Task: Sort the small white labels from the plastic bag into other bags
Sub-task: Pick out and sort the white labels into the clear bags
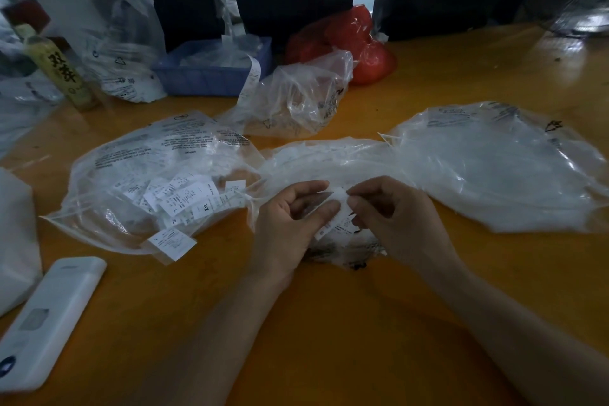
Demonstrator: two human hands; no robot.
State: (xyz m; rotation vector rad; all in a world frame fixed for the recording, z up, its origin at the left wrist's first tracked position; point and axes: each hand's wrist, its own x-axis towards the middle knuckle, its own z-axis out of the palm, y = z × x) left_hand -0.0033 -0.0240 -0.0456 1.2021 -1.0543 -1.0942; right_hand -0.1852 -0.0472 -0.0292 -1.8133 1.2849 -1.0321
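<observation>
Head view: left hand (290, 208) and right hand (392, 208) both pinch one white label (337, 211) at six o'clock. It looks thin, light and bendy, so hold its edge.

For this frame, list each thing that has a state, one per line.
Left hand: pinching the label.
Right hand: pinching the label.
Label: held between both hands, above the table.
Label bag: lying open, labels spilling out.
Right bag: lying flat.
Red bag: bunched up.
Blue tray: holding plastic.
</observation>
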